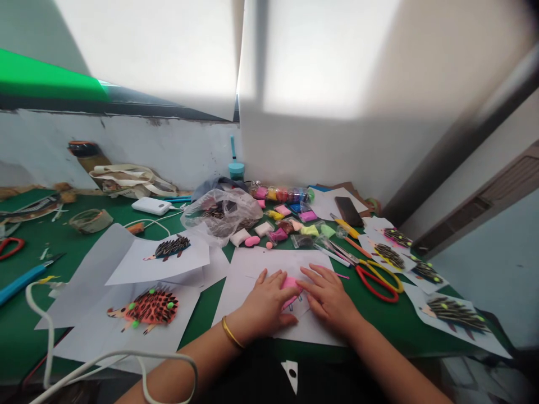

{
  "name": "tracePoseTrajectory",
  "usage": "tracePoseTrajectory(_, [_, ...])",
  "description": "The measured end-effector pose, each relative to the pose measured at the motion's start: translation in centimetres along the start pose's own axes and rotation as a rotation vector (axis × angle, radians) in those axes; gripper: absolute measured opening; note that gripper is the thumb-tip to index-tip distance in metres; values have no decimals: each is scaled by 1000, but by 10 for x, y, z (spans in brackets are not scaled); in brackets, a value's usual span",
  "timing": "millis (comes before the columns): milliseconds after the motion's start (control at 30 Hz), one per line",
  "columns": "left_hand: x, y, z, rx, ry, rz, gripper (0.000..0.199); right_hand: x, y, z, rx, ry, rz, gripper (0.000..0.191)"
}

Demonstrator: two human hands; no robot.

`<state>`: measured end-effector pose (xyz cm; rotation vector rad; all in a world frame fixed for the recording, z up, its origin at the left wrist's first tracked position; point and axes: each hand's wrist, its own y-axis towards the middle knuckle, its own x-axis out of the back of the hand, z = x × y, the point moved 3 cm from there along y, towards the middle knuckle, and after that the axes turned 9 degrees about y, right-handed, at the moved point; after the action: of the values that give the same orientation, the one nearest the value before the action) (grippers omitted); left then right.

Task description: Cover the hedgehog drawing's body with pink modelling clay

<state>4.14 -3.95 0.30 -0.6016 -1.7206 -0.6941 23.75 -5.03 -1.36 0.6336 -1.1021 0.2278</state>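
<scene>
Pink modelling clay [289, 282] lies flattened on a white sheet of paper [236, 275], inside a drawn outline with small legs showing below it. My left hand [267, 297] rests over the clay's left side, fingers stretched out and touching it. From the right, my right hand [330, 297] lies with its fingers spread, the index fingertip at the clay's edge. Neither hand grips anything. Part of the clay is hidden under the fingers. A thin pink tool [343, 275] lies just beyond my right hand.
Several clay packets [278, 234] lie beyond the paper, near a plastic bag [223, 213]. Red-and-yellow scissors [374, 275] and a phone [348, 211] are on the right. Finished hedgehog pictures [151, 308] flank both sides. A white cable [126, 354] loops at front left.
</scene>
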Motion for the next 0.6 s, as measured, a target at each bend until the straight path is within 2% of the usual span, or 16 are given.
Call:
tracePoseTrajectory(100, [7, 2, 6, 46, -65, -26, 77, 1, -1, 1, 8, 18, 1, 47])
tracePoseTrajectory(267, [11, 3, 8, 37, -87, -14, 104, 4, -2, 5, 57, 36, -47, 35])
tracePoseTrajectory(433, [9, 3, 8, 51, -83, 4, 104, 6, -2, 5, 66, 38, -104, 34])
tracePoseTrajectory(600, [10, 3, 8, 46, -75, 13, 103, 6, -2, 9, 89, 35, -88, 33])
